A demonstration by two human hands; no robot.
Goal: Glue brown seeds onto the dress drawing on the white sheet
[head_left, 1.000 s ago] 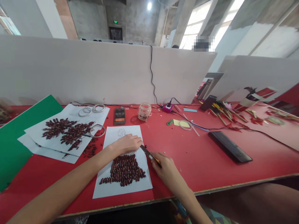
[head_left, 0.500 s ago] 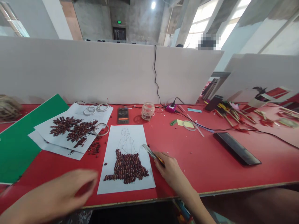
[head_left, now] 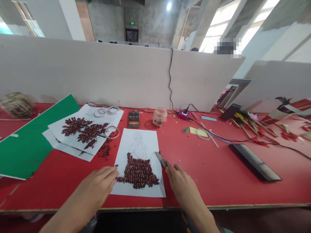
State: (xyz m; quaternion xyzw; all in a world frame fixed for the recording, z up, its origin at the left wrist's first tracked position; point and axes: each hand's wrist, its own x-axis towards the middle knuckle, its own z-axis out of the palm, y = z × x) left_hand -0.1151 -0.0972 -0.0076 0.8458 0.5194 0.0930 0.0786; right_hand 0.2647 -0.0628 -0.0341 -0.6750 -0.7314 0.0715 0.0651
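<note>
A sheet of white paper (head_left: 152,142) carries a line drawing of a figure, its lower part covered in rows of dark red beans (head_left: 139,173). My left hand (head_left: 103,181) is over the sheet's left edge, fingers stretched out and close together. Its fingertips are right at a single loose bean (head_left: 117,165); whether they touch it I cannot tell. My right hand (head_left: 179,178) rests by the sheet's right edge, closed around a utility knife (head_left: 160,159). The blade points up and left onto the paper. A small dark bean (head_left: 159,152) lies near the blade tip.
Left are bean-covered drawings (head_left: 58,127), loose beans (head_left: 105,150), tape rolls (head_left: 112,132) and a green board (head_left: 26,152). Behind stand a phone (head_left: 133,119) and a glass jar (head_left: 159,117). A black case (head_left: 255,161), cables and craft flowers (head_left: 252,126) lie right.
My left hand has moved right and forward onto the paper's left edge, up to the loose bean. My right hand still holds the knife in nearly the same place. The view has shifted slightly left.
</note>
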